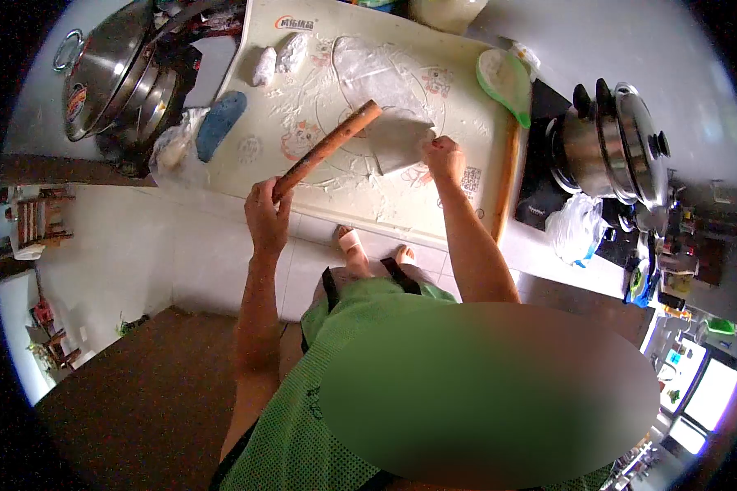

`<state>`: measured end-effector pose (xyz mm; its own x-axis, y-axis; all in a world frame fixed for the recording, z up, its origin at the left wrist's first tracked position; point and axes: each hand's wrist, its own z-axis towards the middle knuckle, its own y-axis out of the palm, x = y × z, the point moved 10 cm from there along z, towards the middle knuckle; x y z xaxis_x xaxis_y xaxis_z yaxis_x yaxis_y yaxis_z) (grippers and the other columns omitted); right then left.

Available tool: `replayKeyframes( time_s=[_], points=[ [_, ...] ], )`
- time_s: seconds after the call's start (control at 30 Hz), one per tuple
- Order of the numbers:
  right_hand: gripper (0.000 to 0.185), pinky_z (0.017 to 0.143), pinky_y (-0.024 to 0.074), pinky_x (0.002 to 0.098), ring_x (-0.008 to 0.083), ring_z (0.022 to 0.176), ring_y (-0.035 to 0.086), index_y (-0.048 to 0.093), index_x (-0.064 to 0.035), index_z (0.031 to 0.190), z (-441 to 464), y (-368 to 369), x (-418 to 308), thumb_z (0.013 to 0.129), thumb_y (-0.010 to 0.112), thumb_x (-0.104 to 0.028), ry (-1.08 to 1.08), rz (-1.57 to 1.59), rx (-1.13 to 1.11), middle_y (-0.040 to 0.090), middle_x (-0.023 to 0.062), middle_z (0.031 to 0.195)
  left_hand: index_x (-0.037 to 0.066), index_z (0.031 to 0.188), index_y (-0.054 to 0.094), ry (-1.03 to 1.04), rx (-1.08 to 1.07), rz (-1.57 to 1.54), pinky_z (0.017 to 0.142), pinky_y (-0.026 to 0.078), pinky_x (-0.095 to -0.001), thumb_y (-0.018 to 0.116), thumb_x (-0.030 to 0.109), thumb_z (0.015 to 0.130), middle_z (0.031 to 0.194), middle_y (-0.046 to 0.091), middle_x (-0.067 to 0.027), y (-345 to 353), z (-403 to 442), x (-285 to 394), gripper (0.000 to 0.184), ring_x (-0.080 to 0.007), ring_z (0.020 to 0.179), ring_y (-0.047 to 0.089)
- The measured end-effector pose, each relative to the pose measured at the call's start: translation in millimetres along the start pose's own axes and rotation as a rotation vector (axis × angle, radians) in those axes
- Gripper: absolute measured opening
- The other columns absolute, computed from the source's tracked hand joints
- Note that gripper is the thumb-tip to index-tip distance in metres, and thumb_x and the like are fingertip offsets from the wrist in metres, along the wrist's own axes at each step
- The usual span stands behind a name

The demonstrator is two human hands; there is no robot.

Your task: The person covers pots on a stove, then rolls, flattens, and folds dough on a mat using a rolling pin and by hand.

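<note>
In my left hand is one end of a brown wooden rolling pin, which slants up to the right over the mat. My right hand has its fingers closed at the right edge of a flat sheet of dough. Another thin pale sheet lies just above, beside the pin's far end. Loose flour is scattered over the cream mat. Two floury white lumps rest at the mat's upper left.
A green scoop with flour lies at the mat's upper right. Steel pots stand at the right, and a large lidded pan at the left. A blue cloth-like piece and plastic bags flank the mat.
</note>
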<state>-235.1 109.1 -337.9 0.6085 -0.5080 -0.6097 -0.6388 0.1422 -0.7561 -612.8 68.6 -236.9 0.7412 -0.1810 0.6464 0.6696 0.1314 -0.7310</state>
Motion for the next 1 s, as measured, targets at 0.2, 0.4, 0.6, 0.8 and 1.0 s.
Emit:
replayKeyframes(
  time_s=[0.2, 0.4, 0.6, 0.8, 1.0],
  points=[
    [0.017, 0.044, 0.0489, 0.0294, 0.0157, 0.054, 0.058, 0.058, 0.0046, 0.079, 13.2, 43.2, 64.1, 0.080, 0.061, -0.012, 0.295, 0.751, 0.037, 0.059, 0.0095, 0.065, 0.001, 0.103, 0.054, 0.100, 0.112, 0.105, 0.070, 0.044, -0.0391, 0.061, 0.016, 0.081, 0.090, 0.058, -0.0133, 4.0, -17.3, 26.0, 0.027, -0.0284, 0.079, 0.056],
    [0.016, 0.049, 0.0524, 0.0278, 0.0165, 0.055, 0.061, 0.059, 0.0083, 0.084, -12.7, 27.6, 26.1, 0.078, 0.062, -0.007, 0.208, 0.745, -0.149, 0.061, 0.0113, 0.069, 0.000, 0.099, 0.056, 0.009, 0.090, -0.027, 0.070, 0.045, -0.0402, 0.062, 0.014, 0.080, 0.089, 0.059, -0.0144, 14.0, -23.9, 60.4, 0.025, -0.0305, 0.078, 0.057],
    [0.016, 0.054, 0.0529, 0.0271, 0.0185, 0.059, 0.064, 0.059, 0.0051, 0.084, -69.0, -1.2, 91.4, 0.079, 0.061, -0.010, 0.165, 0.700, -0.297, 0.063, 0.0124, 0.073, 0.002, 0.100, 0.055, 0.189, 0.133, 0.109, 0.070, 0.044, -0.0428, 0.065, 0.014, 0.077, 0.087, 0.059, -0.0136, 40.8, -30.8, 86.5, 0.028, -0.0326, 0.080, 0.057],
    [0.018, 0.059, 0.0515, 0.0372, 0.0265, 0.063, 0.063, 0.060, -0.0038, 0.087, -99.9, -88.4, 67.8, 0.080, 0.061, -0.020, -0.238, -0.058, -0.075, 0.063, 0.0134, 0.073, 0.006, 0.099, 0.056, 0.059, -0.054, 0.203, 0.075, 0.041, -0.0414, 0.068, 0.018, 0.074, 0.092, 0.057, -0.0119, 110.3, -26.8, 92.0, 0.031, -0.0303, 0.086, 0.056],
    [0.023, 0.060, 0.0482, 0.0408, 0.0342, 0.069, 0.061, 0.059, -0.0038, 0.088, 44.7, -155.2, -17.2, 0.087, 0.052, -0.026, -0.517, -0.245, 0.267, 0.061, 0.0183, 0.076, 0.002, 0.092, 0.056, 0.035, -0.005, 0.136, 0.068, 0.046, -0.0433, 0.065, 0.013, 0.076, 0.084, 0.059, -0.0155, 94.4, -12.2, 90.2, 0.021, -0.0347, 0.079, 0.057]
  ],
)
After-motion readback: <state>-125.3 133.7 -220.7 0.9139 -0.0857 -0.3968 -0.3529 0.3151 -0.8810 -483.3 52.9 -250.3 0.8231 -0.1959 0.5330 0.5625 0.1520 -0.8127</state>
